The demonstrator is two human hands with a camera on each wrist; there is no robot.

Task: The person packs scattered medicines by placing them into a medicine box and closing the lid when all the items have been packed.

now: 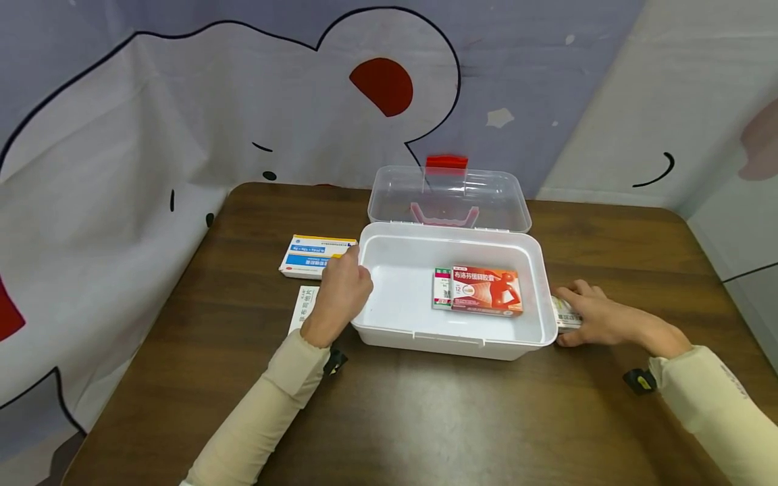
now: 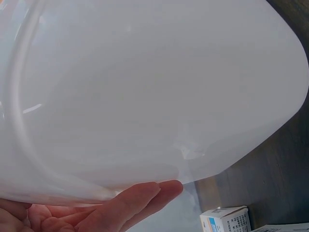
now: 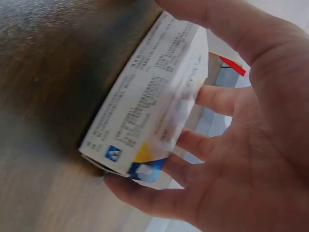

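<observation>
A white plastic storage box (image 1: 389,297) stands in the middle of the table, its lid opened back. My left hand (image 1: 342,290) grips the box's left rim; in the left wrist view its fingers (image 2: 140,198) lie along the white wall (image 2: 159,96). To the right of the box, my right hand (image 1: 598,316) holds a white medicine box (image 3: 145,92) with blue and yellow at one end, thumb on one side and fingers on the other. Inside the storage box lie an orange-red medicine box (image 1: 486,290) and a green-and-white one (image 1: 442,289), partly covered by it.
The clear lid (image 1: 498,196) with a pink handle (image 1: 446,219) and red latch (image 1: 446,163) rests behind the box. Left of it are a blue-and-white medicine box (image 1: 306,256) and a white one (image 1: 302,307), partly hidden by my left arm. A printed cloth (image 1: 304,108) hangs behind the table.
</observation>
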